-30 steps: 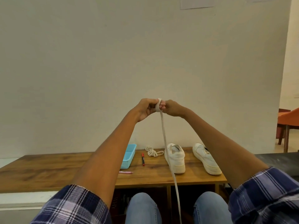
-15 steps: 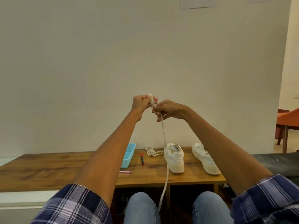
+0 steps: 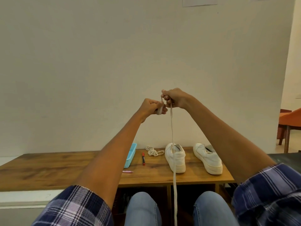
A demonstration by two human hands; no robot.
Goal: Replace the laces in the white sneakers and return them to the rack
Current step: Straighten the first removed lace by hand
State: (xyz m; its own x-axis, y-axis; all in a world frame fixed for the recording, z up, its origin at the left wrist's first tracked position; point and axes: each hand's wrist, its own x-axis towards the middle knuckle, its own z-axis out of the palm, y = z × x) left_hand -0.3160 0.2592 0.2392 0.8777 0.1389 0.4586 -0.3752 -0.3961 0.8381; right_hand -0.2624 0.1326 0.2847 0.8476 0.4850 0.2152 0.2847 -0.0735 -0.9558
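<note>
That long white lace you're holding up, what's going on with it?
A seated person is winding a white shoelace into a coil. The left hand holds the wound loops, the right hand feeds the strand, and its tail hangs between the knees. Two white sneakers sit unlaced on the wooden bench, beside another bundled lace.

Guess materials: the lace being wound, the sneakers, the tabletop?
Lace: flat woven fabric, matte off-white; hangs limp as a ribbon. Sneakers: smooth white leather or synthetic, slight sheen, stitched panels, rubbery sole. Tabletop: brown wood grain, low sheen; solid or laminate unclear.
</note>
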